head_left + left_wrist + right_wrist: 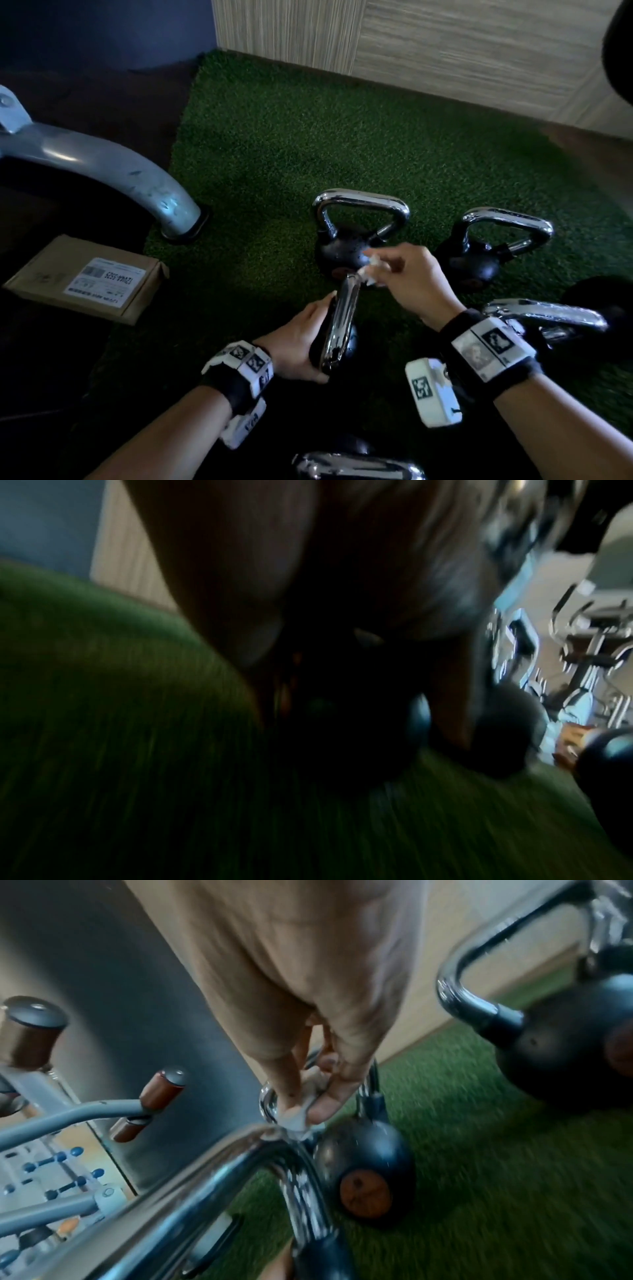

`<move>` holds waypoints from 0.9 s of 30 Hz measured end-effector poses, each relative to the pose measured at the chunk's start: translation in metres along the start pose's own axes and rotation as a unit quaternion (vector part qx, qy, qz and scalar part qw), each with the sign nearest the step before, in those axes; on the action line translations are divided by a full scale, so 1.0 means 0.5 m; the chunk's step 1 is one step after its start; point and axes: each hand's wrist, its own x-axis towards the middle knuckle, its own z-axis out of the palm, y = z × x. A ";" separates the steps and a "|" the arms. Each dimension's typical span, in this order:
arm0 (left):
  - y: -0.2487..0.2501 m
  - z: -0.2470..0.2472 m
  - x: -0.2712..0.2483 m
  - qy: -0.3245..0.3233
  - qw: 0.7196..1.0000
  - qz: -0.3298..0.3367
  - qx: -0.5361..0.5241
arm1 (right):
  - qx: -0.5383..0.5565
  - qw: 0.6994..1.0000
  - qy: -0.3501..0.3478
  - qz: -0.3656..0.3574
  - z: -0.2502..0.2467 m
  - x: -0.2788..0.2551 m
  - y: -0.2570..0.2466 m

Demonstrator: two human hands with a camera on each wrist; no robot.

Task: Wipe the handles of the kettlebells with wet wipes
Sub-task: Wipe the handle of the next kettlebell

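Left hand (301, 346) grips tilted kettlebell (337, 337) on green turf (260, 164), steadying chrome handle (344, 315) for cleaning. Right hand (411, 277) pinches crumpled wet wipe (371, 274) between thumb and fingers against handle's far corner, apparently rubbing bend. Four more kettlebells near, two upright (356, 233) just beyond, likely awaiting turn. Cardboard box (89, 277) lies off turf, left.

At the left of the head view, the white label (106, 282) on the cardboard box (51, 270) lies upside down; its bold code looks like "12W4A-SS2S". The finer print is unreadable.
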 end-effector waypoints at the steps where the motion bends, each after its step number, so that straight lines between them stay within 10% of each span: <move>1: 0.004 -0.017 -0.005 -0.035 0.999 -0.013 0.002 | -0.053 0.997 -0.020 -0.048 -0.007 0.007 -0.014; 9: 0.188 -0.116 -0.092 0.099 0.992 -0.073 -0.033 | -0.204 0.934 -0.240 -0.167 -0.014 0.042 -0.053; 14: 0.244 -0.101 -0.091 0.128 0.966 -0.071 0.211 | -0.213 0.936 -0.212 -0.182 -0.012 0.039 -0.052; 27: 0.195 -0.202 -0.089 0.135 0.979 -0.051 0.142 | -0.318 0.925 -0.195 -0.065 -0.058 -0.062 -0.032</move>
